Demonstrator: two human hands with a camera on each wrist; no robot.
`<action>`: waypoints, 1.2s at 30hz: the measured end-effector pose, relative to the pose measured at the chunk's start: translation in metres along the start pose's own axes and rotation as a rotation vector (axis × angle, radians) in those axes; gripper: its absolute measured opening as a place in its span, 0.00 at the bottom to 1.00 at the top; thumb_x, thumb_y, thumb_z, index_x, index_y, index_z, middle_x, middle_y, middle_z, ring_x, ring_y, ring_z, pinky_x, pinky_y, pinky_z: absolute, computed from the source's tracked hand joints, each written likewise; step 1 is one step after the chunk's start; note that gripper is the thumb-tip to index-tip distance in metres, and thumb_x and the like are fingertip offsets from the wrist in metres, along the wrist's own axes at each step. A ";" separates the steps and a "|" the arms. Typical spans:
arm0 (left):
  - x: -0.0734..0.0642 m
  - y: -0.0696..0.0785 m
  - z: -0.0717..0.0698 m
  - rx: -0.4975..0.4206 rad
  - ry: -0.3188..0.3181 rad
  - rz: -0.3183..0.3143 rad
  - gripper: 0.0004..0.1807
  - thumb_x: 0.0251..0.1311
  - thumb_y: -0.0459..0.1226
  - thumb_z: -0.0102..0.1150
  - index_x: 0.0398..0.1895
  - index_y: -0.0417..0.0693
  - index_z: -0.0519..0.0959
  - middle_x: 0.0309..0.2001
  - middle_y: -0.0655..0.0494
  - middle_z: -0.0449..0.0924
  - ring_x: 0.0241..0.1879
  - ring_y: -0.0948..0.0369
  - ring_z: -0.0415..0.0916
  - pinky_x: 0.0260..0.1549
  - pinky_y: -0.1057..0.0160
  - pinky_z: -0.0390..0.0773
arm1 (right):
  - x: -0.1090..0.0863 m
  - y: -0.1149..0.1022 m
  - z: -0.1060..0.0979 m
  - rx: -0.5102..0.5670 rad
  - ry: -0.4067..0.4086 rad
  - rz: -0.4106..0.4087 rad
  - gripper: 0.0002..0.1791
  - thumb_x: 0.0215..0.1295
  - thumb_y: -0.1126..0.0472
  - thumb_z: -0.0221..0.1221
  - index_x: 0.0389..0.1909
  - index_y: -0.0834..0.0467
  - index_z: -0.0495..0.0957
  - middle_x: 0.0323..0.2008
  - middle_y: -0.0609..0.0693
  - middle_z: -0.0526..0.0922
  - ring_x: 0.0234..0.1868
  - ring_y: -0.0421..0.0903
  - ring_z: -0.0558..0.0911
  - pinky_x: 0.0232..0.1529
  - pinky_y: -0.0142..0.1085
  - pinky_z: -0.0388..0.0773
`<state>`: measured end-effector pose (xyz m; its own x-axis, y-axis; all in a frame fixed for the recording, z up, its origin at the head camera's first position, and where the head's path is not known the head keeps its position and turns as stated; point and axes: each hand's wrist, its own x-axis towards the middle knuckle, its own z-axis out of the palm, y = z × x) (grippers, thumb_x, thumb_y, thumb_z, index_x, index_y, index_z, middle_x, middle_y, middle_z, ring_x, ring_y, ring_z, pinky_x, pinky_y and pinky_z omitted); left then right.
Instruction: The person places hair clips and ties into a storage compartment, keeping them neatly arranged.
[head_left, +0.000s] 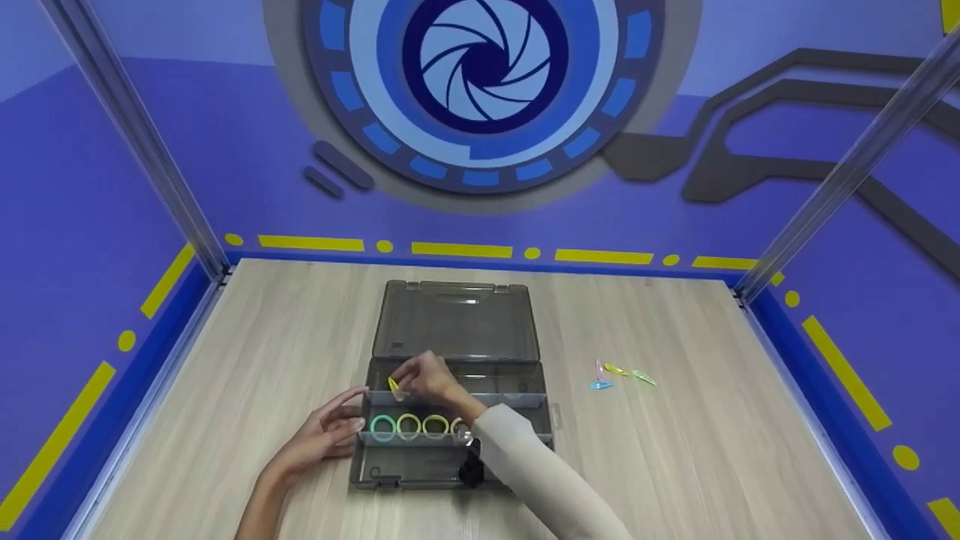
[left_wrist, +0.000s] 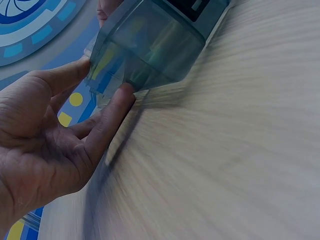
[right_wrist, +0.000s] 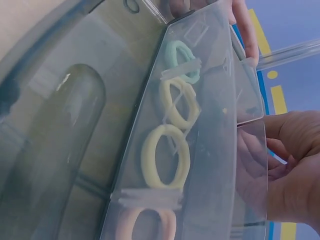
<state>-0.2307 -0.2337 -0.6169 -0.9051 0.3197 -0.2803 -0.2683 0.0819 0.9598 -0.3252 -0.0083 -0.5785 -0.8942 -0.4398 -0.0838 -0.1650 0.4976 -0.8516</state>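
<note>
A smoky clear plastic storage box (head_left: 420, 454) lies on the table with its lid (head_left: 457, 319) folded back. My right hand (head_left: 429, 377) pinches a yellow hair clip (head_left: 393, 384) over the back left compartment; the right wrist view shows the hand behind the dividers, the clip hidden. In the middle compartment stands a row of hair ties: a mint green one (right_wrist: 182, 60), two yellow ones (right_wrist: 177, 102) and a pink one (right_wrist: 147, 222). My left hand (head_left: 319, 439) rests its spread thumb and index finger against the box's left wall, also visible in the left wrist view (left_wrist: 55, 115).
Right of the box, several hair clips lie together on the table: a pink one (head_left: 598, 367), a yellow one (head_left: 616, 369), a light green one (head_left: 643, 377) and a blue one (head_left: 601, 385). Printed blue walls (head_left: 480, 217) enclose the wooden table (head_left: 675, 465).
</note>
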 end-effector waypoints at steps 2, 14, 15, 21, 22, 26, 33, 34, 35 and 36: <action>0.000 0.000 0.000 0.000 0.000 0.001 0.37 0.75 0.43 0.56 0.82 0.52 0.53 0.69 0.33 0.65 0.61 0.51 0.78 0.56 0.44 0.81 | 0.001 -0.001 0.002 0.003 0.004 0.041 0.11 0.54 0.80 0.64 0.37 0.70 0.88 0.32 0.63 0.90 0.30 0.49 0.88 0.27 0.23 0.73; 0.000 0.001 0.002 -0.008 0.010 -0.008 0.36 0.75 0.44 0.56 0.82 0.55 0.55 0.70 0.33 0.65 0.60 0.54 0.78 0.54 0.49 0.83 | 0.004 -0.002 0.008 -0.022 0.040 0.147 0.10 0.54 0.77 0.65 0.36 0.67 0.89 0.35 0.59 0.91 0.24 0.40 0.73 0.26 0.27 0.67; 0.000 0.001 0.001 -0.007 0.008 -0.003 0.37 0.75 0.44 0.57 0.82 0.55 0.55 0.70 0.33 0.65 0.60 0.53 0.78 0.54 0.49 0.83 | 0.004 -0.002 0.008 -0.037 0.044 0.132 0.10 0.53 0.77 0.66 0.36 0.67 0.89 0.35 0.59 0.91 0.24 0.39 0.72 0.26 0.26 0.68; 0.000 -0.001 0.000 -0.004 -0.004 0.016 0.37 0.75 0.43 0.56 0.82 0.54 0.54 0.70 0.32 0.65 0.62 0.51 0.77 0.54 0.49 0.82 | 0.004 -0.001 0.006 -0.089 0.045 0.056 0.09 0.50 0.74 0.69 0.35 0.67 0.90 0.37 0.60 0.91 0.26 0.37 0.72 0.32 0.26 0.74; 0.000 -0.001 0.000 -0.001 -0.001 0.016 0.37 0.75 0.44 0.57 0.82 0.54 0.54 0.70 0.33 0.65 0.62 0.51 0.77 0.54 0.49 0.82 | 0.002 0.000 0.004 -0.083 0.038 0.054 0.10 0.51 0.74 0.69 0.36 0.67 0.90 0.37 0.60 0.91 0.26 0.37 0.73 0.32 0.27 0.74; 0.000 -0.001 0.002 0.015 0.006 0.024 0.37 0.74 0.44 0.57 0.82 0.54 0.55 0.69 0.32 0.65 0.62 0.50 0.77 0.55 0.46 0.82 | -0.002 0.002 -0.002 -0.051 0.024 0.052 0.11 0.52 0.74 0.67 0.37 0.67 0.90 0.38 0.60 0.91 0.26 0.37 0.74 0.32 0.27 0.74; 0.000 -0.001 0.003 0.035 0.033 0.016 0.35 0.75 0.43 0.56 0.81 0.55 0.56 0.69 0.33 0.66 0.61 0.50 0.77 0.56 0.43 0.81 | -0.008 0.004 -0.016 0.092 -0.001 0.084 0.09 0.58 0.74 0.66 0.40 0.71 0.87 0.35 0.63 0.90 0.29 0.45 0.88 0.33 0.28 0.83; 0.000 -0.001 0.003 0.037 0.037 0.013 0.35 0.75 0.43 0.56 0.81 0.55 0.56 0.69 0.33 0.66 0.60 0.50 0.78 0.56 0.43 0.81 | -0.009 0.004 -0.018 0.106 -0.005 0.087 0.09 0.59 0.73 0.66 0.41 0.72 0.87 0.36 0.63 0.90 0.31 0.48 0.90 0.34 0.30 0.85; 0.000 -0.001 0.003 0.039 0.041 0.012 0.35 0.75 0.43 0.56 0.81 0.55 0.56 0.69 0.34 0.66 0.60 0.50 0.78 0.57 0.43 0.81 | -0.009 0.003 -0.021 0.124 -0.009 0.086 0.10 0.60 0.73 0.65 0.42 0.72 0.86 0.36 0.63 0.90 0.34 0.51 0.91 0.36 0.33 0.86; -0.001 -0.001 0.002 0.043 0.044 0.011 0.35 0.75 0.43 0.56 0.81 0.55 0.56 0.69 0.34 0.66 0.59 0.51 0.78 0.56 0.43 0.81 | -0.010 0.003 -0.023 0.143 -0.011 0.084 0.10 0.61 0.73 0.65 0.43 0.72 0.86 0.36 0.64 0.90 0.36 0.53 0.91 0.37 0.36 0.87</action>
<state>-0.2292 -0.2320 -0.6177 -0.9219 0.2792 -0.2687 -0.2445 0.1189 0.9623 -0.3267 0.0149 -0.5682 -0.8976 -0.4095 -0.1630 -0.0279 0.4219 -0.9062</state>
